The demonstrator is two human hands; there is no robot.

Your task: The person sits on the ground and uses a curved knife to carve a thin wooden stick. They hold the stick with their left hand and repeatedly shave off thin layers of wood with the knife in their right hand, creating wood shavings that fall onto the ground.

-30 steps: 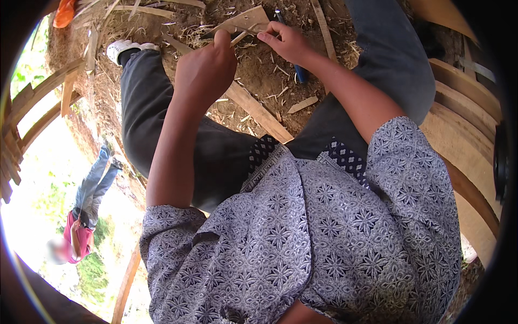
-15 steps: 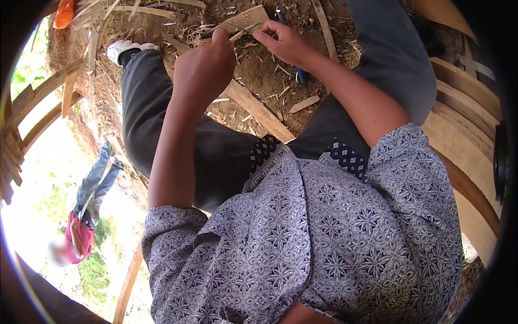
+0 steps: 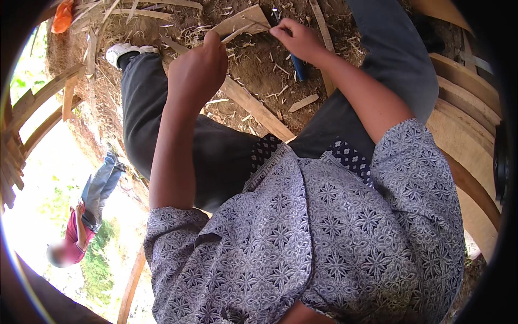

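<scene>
From my head view I use the long plank as my mark; it runs slantwise over the dirt between my legs. Things crowd around it. Past its far part lies a flat board, behind what I hold. Right of the plank a blue rod-like thing sits just beside my wrist, with a loose wood chip nearer me and a narrow lath farther off. My white shoe is left of its far end, and an orange thing is farther left. Well apart on that side is a person in a red top.

The plank is pale, straight-edged wood; the soil about it is brown and crumbly, littered with thin, curled shavings. Far to its right stand broad, bowed timbers.

My left hand hides part of the plank; its fingers are curled tight on a pale strip of wood, which juts out beyond the plank. Right of that, my right hand has its fingertips pressed together on a thin dark sliver; I cannot tell its material.
</scene>
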